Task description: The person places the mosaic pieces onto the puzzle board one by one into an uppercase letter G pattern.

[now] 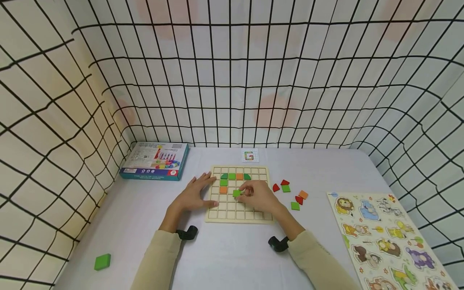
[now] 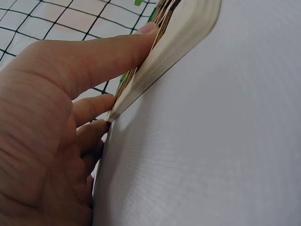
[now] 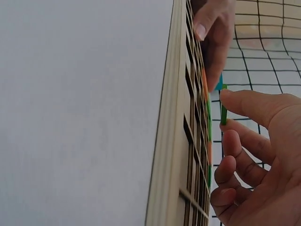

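One white tabletop, black mesh behind

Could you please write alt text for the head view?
A right hand pinches a green tile above a gridded board bearing green and orange pieces; the left hand touches the board's left edge. Loose pieces lie to the board's right.

The right hand hides part of the board from us. We cannot read most print on the box.
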Available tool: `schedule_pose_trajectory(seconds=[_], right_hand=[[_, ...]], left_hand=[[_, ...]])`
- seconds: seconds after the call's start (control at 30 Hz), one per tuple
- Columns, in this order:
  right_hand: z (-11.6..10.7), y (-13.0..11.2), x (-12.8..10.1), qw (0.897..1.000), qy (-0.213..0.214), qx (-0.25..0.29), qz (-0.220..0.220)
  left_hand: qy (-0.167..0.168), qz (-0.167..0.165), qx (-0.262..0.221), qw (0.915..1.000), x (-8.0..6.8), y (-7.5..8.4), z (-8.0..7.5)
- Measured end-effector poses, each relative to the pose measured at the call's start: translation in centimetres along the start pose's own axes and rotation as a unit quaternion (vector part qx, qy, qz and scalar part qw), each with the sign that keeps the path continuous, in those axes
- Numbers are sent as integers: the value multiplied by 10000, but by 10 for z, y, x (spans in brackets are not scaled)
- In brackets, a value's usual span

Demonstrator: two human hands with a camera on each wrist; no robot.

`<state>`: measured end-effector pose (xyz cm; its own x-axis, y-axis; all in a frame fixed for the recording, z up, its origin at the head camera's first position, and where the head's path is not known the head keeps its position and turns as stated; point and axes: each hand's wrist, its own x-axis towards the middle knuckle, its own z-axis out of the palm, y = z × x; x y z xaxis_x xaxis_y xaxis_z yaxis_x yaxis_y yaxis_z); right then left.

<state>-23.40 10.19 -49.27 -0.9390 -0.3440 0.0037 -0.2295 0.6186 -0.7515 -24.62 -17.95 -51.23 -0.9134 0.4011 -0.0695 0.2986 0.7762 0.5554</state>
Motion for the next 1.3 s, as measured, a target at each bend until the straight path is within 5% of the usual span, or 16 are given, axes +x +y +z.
schedule_pose_trajectory(seconds=[0.4,1.3], right_hand=[[26,-10,10,9987,-282,-337,-256],[35,-20,14,9985,-189,-330,-385]], left_hand=[[-2,52,-11,10000,0,0,-1],[-42,16,-91,9999,-1,2,-2]])
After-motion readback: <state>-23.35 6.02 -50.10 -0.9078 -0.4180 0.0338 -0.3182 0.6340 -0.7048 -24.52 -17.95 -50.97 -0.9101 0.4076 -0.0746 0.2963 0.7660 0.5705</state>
